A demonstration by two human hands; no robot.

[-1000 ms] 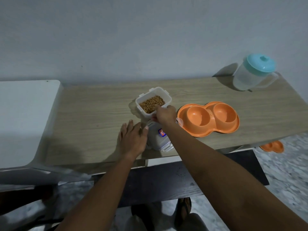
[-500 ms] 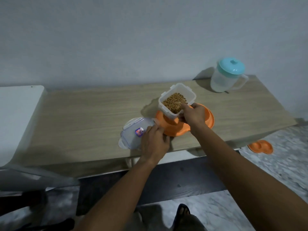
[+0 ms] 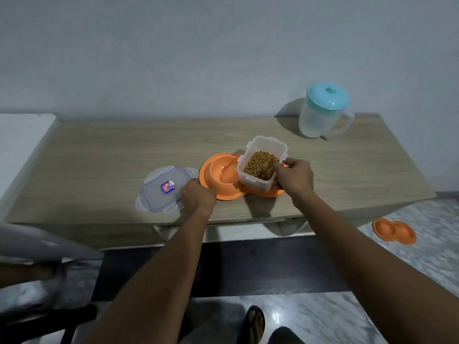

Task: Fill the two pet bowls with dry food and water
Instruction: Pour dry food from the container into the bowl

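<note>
Right hand [image 3: 294, 177] gripped a clear plastic tub [image 3: 255, 185] of brown kibble [image 3: 259, 165] above a smooth orange double bowl [image 3: 219, 170]; left hand [image 3: 198, 197] curled at its rim, grasp unclear.

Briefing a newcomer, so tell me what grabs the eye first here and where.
The right hand holds an open clear container of kibble over the orange double pet bowl mid-table, its left bowl empty. The left hand grips that bowl's near-left rim beside the clip-lock lid; a teal-lidded pitcher stands far right.

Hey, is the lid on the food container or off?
Off. The lid lies on the table left of the bowls; the container shows its kibble, held in the right hand.
</note>
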